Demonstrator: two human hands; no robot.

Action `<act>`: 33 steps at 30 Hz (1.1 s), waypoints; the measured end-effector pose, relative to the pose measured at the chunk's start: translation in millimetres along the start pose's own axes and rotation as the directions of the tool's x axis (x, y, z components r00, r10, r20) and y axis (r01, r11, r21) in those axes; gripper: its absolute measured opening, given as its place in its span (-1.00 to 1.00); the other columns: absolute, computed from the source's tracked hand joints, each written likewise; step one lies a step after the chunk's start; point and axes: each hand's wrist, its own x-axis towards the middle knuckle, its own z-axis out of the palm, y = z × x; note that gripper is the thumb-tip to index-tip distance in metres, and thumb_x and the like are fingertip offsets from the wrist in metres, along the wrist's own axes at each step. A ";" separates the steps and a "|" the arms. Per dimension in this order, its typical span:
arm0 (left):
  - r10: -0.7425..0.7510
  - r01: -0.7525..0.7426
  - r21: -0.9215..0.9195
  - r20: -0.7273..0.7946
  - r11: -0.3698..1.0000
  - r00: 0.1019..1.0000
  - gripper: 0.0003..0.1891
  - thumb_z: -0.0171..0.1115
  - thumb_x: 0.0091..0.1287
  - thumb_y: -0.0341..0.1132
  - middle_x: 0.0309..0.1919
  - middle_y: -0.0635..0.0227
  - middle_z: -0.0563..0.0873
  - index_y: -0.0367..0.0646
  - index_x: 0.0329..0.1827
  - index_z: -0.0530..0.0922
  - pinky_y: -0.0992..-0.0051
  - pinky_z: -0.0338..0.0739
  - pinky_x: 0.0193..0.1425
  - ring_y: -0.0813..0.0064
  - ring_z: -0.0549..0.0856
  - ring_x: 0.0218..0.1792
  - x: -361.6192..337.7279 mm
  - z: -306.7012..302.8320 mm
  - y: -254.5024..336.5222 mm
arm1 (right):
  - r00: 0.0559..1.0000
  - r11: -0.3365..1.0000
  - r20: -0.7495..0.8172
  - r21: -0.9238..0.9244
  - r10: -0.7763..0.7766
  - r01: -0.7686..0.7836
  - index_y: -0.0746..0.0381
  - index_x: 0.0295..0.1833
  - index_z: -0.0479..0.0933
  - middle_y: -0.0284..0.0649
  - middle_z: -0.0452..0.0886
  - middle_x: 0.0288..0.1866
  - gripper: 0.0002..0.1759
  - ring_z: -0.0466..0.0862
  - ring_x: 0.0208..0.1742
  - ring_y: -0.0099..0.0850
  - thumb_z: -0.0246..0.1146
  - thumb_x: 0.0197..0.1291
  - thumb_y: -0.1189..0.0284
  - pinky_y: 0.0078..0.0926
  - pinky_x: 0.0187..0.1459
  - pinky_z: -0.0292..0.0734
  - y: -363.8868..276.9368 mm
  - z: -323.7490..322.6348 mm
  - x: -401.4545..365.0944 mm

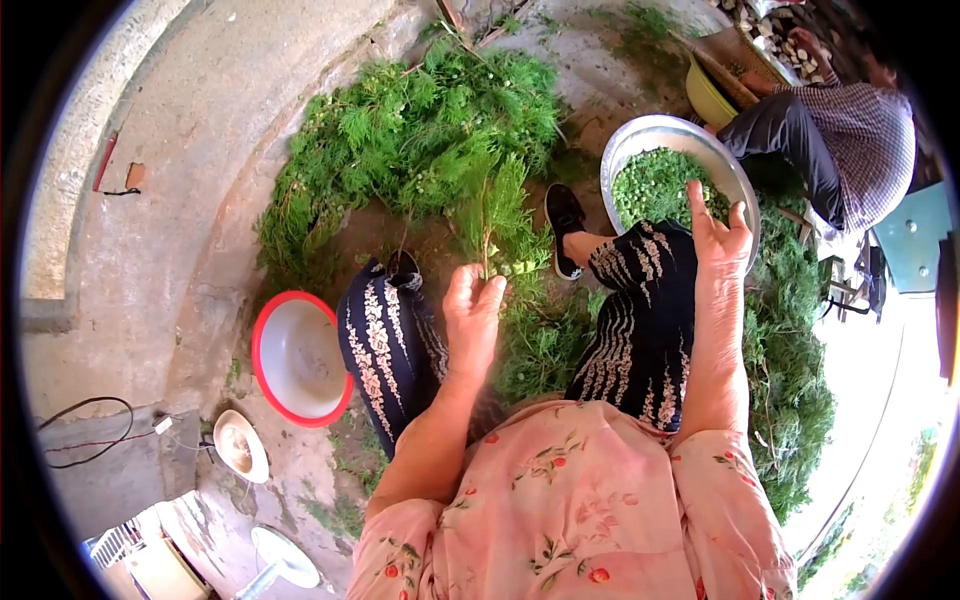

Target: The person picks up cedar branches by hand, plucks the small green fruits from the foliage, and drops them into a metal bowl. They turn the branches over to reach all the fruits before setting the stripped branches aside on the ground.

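pink red-flowered shirt (pixel 575 500) | dark trousers (pixel 635 335), pale floral stripes | black shoes (pixel 565 211)

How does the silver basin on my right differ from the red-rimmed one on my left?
The silver basin holds small green bits; the red-rimmed basin shows its pale inside. The silver basin's rim is greyish, the red-rimmed basin's bright red. The silver basin is near the right hand; the red-rimmed basin, beside the left trouser leg. Both are round and open-topped.

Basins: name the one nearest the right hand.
The wide, pale-rimmed basin of green pieces shows just behind the right hand; the red-rimmed basin and yellow-green basin lie farther off.
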 end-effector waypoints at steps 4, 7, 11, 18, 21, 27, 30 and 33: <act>0.044 -0.044 -0.031 0.015 0.999 0.999 -0.84 0.18 0.20 -0.58 -0.40 0.49 0.57 -0.21 -0.18 0.46 0.67 0.42 -0.40 0.73 0.50 -0.47 0.5 0.7 -3.4 | 0.972 0.850 0.223 -0.525 0.076 0.054 0.32 -0.09 0.40 -0.18 0.51 -0.31 -0.79 0.53 -0.28 -0.40 0.14 0.22 0.43 -0.52 -0.20 0.52 32.4 1.7 -34.2; 0.055 -0.055 0.008 0.027 0.998 0.998 -0.82 0.19 0.18 -0.60 -0.41 0.49 0.57 -0.22 -0.19 0.46 0.69 0.41 -0.40 0.74 0.48 -0.47 0.0 2.1 -3.9 | 0.955 0.225 0.202 -0.962 0.217 0.153 0.25 -0.18 0.55 -0.26 0.59 -0.38 -0.80 0.50 -0.48 -0.55 0.30 0.08 0.42 -0.66 -0.46 0.40 86.6 4.4 -94.9; 0.074 -0.075 0.047 0.034 0.996 0.997 -0.84 0.19 0.18 -0.60 -0.41 0.50 0.56 -0.23 -0.21 0.46 0.71 0.40 -0.38 0.75 0.47 -0.44 0.6 1.4 -4.4 | 0.706 -0.319 0.515 -0.648 0.486 0.692 0.28 -0.03 0.50 -0.22 0.48 -0.37 -0.48 0.54 -0.32 -0.44 0.40 -0.09 0.23 -0.59 -0.29 0.47 129.9 -35.4 -114.9; 0.048 -0.045 -0.040 0.091 0.998 0.995 -0.80 0.19 0.15 -0.64 -0.40 0.51 0.56 -0.25 -0.19 0.47 0.73 0.40 -0.32 0.77 0.48 -0.41 -3.4 1.5 2.0 | 0.678 -0.393 0.543 -0.556 0.495 0.732 0.25 0.02 0.46 -0.05 0.49 -0.21 -0.43 0.56 -0.19 -0.09 0.29 -0.01 0.07 -0.29 -0.18 0.49 144.9 -62.9 -110.0; 0.055 -0.051 -0.033 0.113 0.998 0.992 -0.81 0.19 0.16 -0.64 -0.40 0.51 0.56 -0.24 -0.20 0.47 0.73 0.40 -0.33 0.78 0.48 -0.41 -4.7 1.8 6.1 | 0.669 -0.349 0.572 -0.575 0.475 0.740 0.26 -0.04 0.46 -0.03 0.52 -0.25 -0.55 0.58 -0.25 -0.10 0.27 0.08 0.16 -0.29 -0.22 0.50 149.8 -68.1 -112.4; -0.005 0.011 -0.038 0.146 0.999 0.989 -0.84 0.17 0.16 -0.63 -0.45 0.53 0.54 -0.23 -0.24 0.47 0.75 0.36 -0.40 0.78 0.46 -0.47 -7.0 8.0 11.2 | 0.776 -0.296 0.502 -0.729 0.380 0.617 0.32 -0.17 0.46 -0.06 0.55 -0.49 -0.72 0.58 -0.48 -0.16 0.21 0.18 0.31 -0.37 -0.42 0.47 152.0 -75.8 -114.4; -0.062 0.067 -0.029 0.153 0.997 0.986 -0.84 0.18 0.14 -0.63 -0.47 0.53 0.54 -0.22 -0.26 0.47 0.75 0.34 -0.44 0.79 0.44 -0.50 -7.9 8.2 9.7 | 0.848 -0.316 0.422 -0.797 0.320 0.515 0.35 -0.24 0.46 -0.08 0.55 -0.53 -0.77 0.55 -0.56 -0.34 0.19 0.21 0.37 -0.48 -0.50 0.42 151.3 -81.4 -111.0; -0.087 0.074 0.064 0.219 0.995 0.972 -0.83 0.20 0.11 -0.60 -0.48 0.50 0.56 -0.19 -0.26 0.48 0.71 0.35 -0.50 0.76 0.45 -0.52 -18.2 10.1 2.8 | 0.937 -0.338 0.282 -0.878 0.205 0.339 0.33 -0.28 0.49 -0.17 0.57 -0.52 -0.82 0.50 -0.56 -0.48 0.17 0.22 0.40 -0.52 -0.54 0.38 135.9 -110.3 -72.8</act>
